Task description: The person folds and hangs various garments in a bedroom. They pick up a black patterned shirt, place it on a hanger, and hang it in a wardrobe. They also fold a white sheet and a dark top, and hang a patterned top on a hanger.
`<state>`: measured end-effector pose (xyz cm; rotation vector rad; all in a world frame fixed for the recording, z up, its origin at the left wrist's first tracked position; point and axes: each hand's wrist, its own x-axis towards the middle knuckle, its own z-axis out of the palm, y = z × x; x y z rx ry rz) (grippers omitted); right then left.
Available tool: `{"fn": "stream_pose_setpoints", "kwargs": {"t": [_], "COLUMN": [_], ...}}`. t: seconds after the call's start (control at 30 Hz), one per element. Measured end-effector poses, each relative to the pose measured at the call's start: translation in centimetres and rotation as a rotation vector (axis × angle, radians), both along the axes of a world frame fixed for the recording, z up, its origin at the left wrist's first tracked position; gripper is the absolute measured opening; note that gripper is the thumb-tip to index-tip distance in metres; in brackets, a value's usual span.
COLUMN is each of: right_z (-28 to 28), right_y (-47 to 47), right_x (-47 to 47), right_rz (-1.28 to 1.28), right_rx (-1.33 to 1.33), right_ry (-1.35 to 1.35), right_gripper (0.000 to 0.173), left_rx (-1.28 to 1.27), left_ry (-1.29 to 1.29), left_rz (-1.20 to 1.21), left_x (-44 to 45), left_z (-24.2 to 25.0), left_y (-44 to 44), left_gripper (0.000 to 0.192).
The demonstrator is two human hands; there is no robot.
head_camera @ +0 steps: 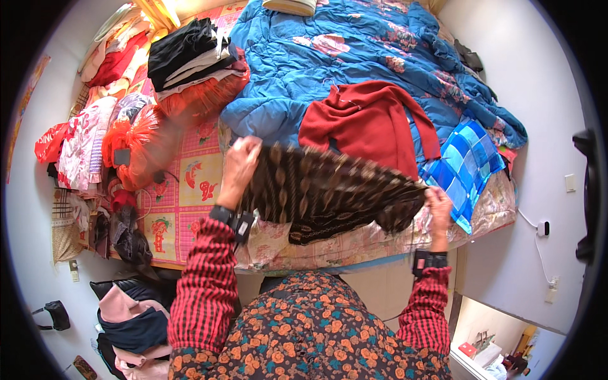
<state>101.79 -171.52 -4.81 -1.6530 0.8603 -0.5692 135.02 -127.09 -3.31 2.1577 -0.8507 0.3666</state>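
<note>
My left hand (241, 166) and my right hand (438, 206) hold a dark brown patterned cloth garment (332, 187) stretched between them above the near side of the bed. Part of the cloth hangs down in the middle, and its upper edge is slightly blurred. Just beyond it a red long-sleeved sweater (375, 123) lies on a blue floral quilt (275, 52). To the right of the sweater is a blue checked cloth (468, 164), close to my right hand.
Folded dark and light clothes (185, 57) are stacked on an orange plastic bag (204, 92) at the upper left. Another orange bag (142, 137) and heaped clothes (85, 147) lie further left. More clothes (130, 327) are piled at the lower left.
</note>
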Motion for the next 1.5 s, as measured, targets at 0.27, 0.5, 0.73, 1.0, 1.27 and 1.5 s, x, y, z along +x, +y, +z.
{"fn": "stream_pose_setpoints", "kwargs": {"t": [0.27, 0.5, 0.73, 1.0, 1.27, 1.5], "right_z": [23.0, 20.4, 4.0, -9.1, -6.4, 11.0], "right_y": [-1.5, 7.3, 17.6, 26.3, 22.8, 20.9], "right_x": [-5.9, -7.5, -6.0, -8.8, -9.9, -4.0], "right_rz": [-0.322, -0.173, 0.004, 0.513, 0.322, 0.06], "right_rx": [-0.246, -0.51, -0.092, -0.265, -0.486, -0.117], "right_ry": [-0.51, -0.113, 0.061, 0.517, 0.456, 0.147], "right_gripper": [0.027, 0.016, 0.013, 0.013, 0.018, 0.05], "left_rx": [-0.553, -0.465, -0.333, -0.265, 0.006, 0.341], "left_ry": [0.062, -0.081, 0.212, 0.959, 0.495, 0.737], "left_rz": [-0.203, -0.098, 0.021, 0.327, -0.06, -0.552], "left_x": [3.4, 3.3, 1.5, -2.0, -11.7, -20.0], "left_z": [24.0, 20.7, -4.3, -23.7, -17.0, -10.0], "left_y": [-10.4, -3.6, 7.1, 15.6, 8.5, 2.4], "left_gripper": [0.016, 0.015, 0.014, 0.014, 0.012, 0.048]}}
